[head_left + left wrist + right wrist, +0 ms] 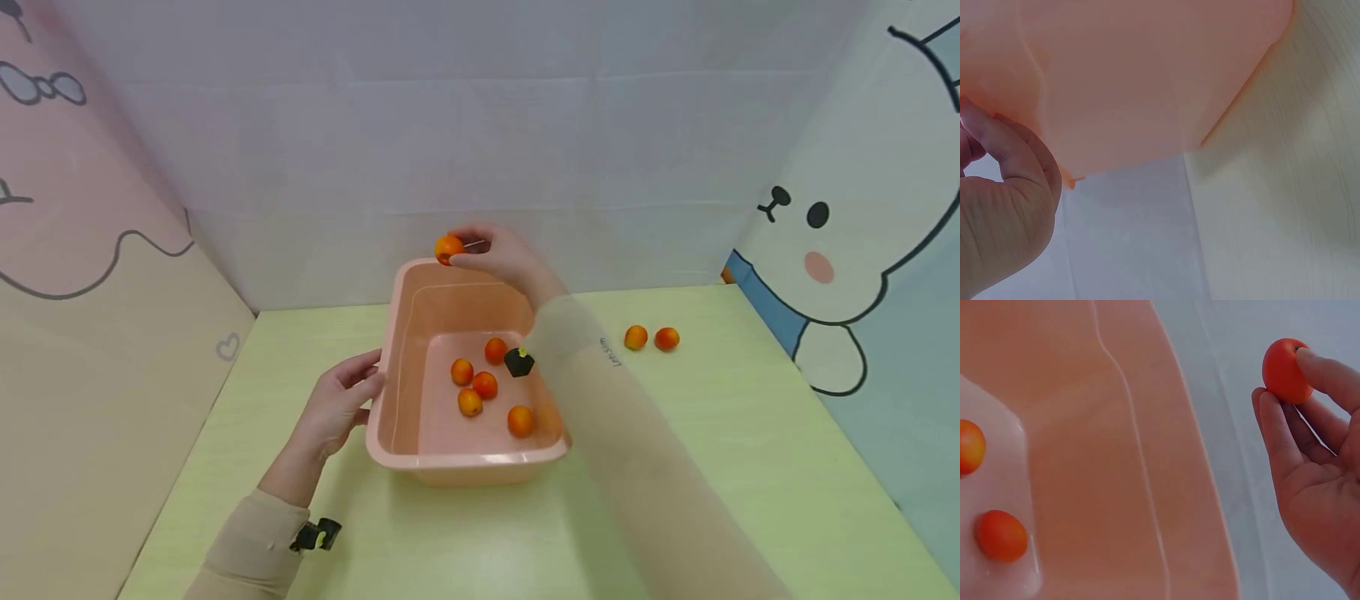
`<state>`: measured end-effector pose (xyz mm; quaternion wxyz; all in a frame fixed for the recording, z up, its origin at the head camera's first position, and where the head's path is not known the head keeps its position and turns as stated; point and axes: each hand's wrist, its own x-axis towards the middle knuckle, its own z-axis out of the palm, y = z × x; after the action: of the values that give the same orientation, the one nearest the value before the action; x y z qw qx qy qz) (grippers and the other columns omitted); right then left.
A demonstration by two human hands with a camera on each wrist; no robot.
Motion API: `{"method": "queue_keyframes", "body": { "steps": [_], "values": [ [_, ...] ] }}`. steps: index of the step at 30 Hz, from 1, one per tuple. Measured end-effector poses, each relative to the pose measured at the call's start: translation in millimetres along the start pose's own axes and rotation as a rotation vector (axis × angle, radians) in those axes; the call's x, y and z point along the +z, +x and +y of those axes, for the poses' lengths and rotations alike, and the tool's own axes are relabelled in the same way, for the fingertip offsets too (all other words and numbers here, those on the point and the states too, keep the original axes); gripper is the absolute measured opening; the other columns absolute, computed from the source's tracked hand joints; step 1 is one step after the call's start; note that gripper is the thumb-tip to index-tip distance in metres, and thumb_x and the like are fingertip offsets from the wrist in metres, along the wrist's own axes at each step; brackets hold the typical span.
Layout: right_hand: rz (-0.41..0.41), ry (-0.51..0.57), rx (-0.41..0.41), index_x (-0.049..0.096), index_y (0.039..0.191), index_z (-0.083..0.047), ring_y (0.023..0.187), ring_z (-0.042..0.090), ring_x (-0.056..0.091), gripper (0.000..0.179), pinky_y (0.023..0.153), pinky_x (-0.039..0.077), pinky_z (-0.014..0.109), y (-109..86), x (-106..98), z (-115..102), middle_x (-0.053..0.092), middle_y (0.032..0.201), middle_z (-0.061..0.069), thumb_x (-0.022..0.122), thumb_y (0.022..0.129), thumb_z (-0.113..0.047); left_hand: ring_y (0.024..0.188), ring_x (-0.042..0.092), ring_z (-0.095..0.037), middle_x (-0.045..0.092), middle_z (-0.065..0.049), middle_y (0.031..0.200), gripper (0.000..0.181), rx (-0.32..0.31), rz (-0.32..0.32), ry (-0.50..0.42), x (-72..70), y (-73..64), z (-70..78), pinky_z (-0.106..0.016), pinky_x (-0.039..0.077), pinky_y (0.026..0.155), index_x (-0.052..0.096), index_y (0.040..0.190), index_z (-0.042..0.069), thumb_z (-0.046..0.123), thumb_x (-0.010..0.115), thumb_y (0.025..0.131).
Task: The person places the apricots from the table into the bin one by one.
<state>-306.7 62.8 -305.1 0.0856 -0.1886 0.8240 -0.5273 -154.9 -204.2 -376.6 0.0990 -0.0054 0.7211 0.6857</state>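
Observation:
A pink plastic basin (472, 460) stands in the middle of the table. At its left rim my left hand (341, 400) grips the edge; the left wrist view shows those fingers (1016, 147) bent at the basin's rim. Above the far rim, my right hand (506, 254) pinches a small orange-red tomato (448, 247) between thumb and fingertips. Seen from the right wrist, this tomato (1285, 372) is apart from the basin wall. Several similar tomatoes (484, 385) lie on the basin's floor. The right forearm hides part of the basin's right side.
To the right of the basin, two more tomatoes, one yellower (635, 337) and one redder (667, 338), lie side by side on the pale green table (750, 467). A white cloth (480, 150) hangs behind, and printed cartoon panels flank both sides.

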Motion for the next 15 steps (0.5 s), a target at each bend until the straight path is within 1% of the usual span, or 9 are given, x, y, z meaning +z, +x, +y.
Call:
{"method": "queue_keyframes", "body": {
  "steps": [1, 4, 7, 8, 11, 13, 15],
  "values": [
    [-0.006, 0.035, 0.030, 0.062, 0.131, -0.017, 0.111, 0.019, 0.056, 0.042, 0.094, 0.049, 0.028, 1.2, 4, 4, 0.061, 0.123, -0.002, 0.073, 0.092, -0.028, 0.082, 0.066, -0.013, 0.057, -0.006, 0.104, 0.050, -0.001, -0.002, 0.000, 0.1, 0.0, -0.5, -0.033, 0.060, 0.066, 0.044, 0.145, -0.005, 0.009, 0.059, 0.099],
    [-0.022, 0.090, 0.095, 0.062, 0.131, -0.016, 0.112, 0.020, 0.055, 0.043, 0.097, 0.048, 0.030, 4.3, 17, 16, 0.060, 0.124, 0.000, 0.074, 0.091, -0.025, 0.083, 0.066, -0.014, 0.056, -0.007, 0.103, 0.049, 0.000, -0.001, 0.004, 0.5, 0.8, -2.2, -0.033, 0.060, 0.066, 0.045, 0.144, -0.005, 0.009, 0.059, 0.099],
    [-0.058, 0.080, 0.138, 0.062, 0.131, -0.014, 0.113, 0.020, 0.054, 0.043, 0.100, 0.047, 0.034, 5.6, 28, 25, 0.060, 0.124, 0.000, 0.074, 0.091, -0.022, 0.084, 0.066, -0.015, 0.055, -0.008, 0.105, 0.049, -0.005, 0.003, 0.014, 0.4, 1.4, -2.8, -0.034, 0.060, 0.068, 0.046, 0.144, -0.003, 0.010, 0.060, 0.099],
    [-0.067, 0.048, 0.120, 0.062, 0.130, -0.012, 0.113, 0.020, 0.054, 0.042, 0.101, 0.046, 0.034, 6.7, 32, 28, 0.061, 0.124, 0.001, 0.074, 0.091, -0.021, 0.085, 0.066, -0.015, 0.055, -0.008, 0.106, 0.049, -0.007, 0.006, 0.017, 0.4, 1.8, -3.0, -0.035, 0.060, 0.068, 0.046, 0.144, -0.003, 0.010, 0.060, 0.099],
    [-0.105, -0.002, 0.081, 0.064, 0.127, -0.009, 0.112, 0.022, 0.055, 0.038, 0.100, 0.047, 0.032, 9.0, 42, 33, 0.062, 0.123, 0.003, 0.073, 0.091, -0.015, 0.085, 0.065, -0.016, 0.055, -0.009, 0.107, 0.049, -0.015, 0.011, 0.028, 0.3, 2.7, -3.7, -0.035, 0.060, 0.069, 0.047, 0.144, -0.002, 0.011, 0.060, 0.099],
    [-0.135, -0.008, 0.055, 0.063, 0.128, -0.006, 0.112, 0.024, 0.056, 0.038, 0.098, 0.048, 0.030, 10.5, 49, 35, 0.062, 0.124, 0.006, 0.072, 0.091, -0.011, 0.085, 0.065, -0.016, 0.056, -0.009, 0.107, 0.049, -0.018, 0.013, 0.030, 0.2, 3.3, -4.0, -0.035, 0.060, 0.069, 0.047, 0.144, -0.002, 0.011, 0.060, 0.099],
    [-0.161, -0.011, 0.052, 0.063, 0.129, -0.005, 0.112, 0.024, 0.057, 0.039, 0.097, 0.048, 0.028, 11.3, 56, 38, 0.062, 0.125, 0.007, 0.072, 0.091, -0.009, 0.084, 0.065, -0.016, 0.056, -0.009, 0.107, 0.049, -0.020, 0.013, 0.030, 0.3, 4.0, -3.9, -0.036, 0.060, 0.069, 0.047, 0.145, -0.001, 0.010, 0.060, 0.099]
  ]
}}
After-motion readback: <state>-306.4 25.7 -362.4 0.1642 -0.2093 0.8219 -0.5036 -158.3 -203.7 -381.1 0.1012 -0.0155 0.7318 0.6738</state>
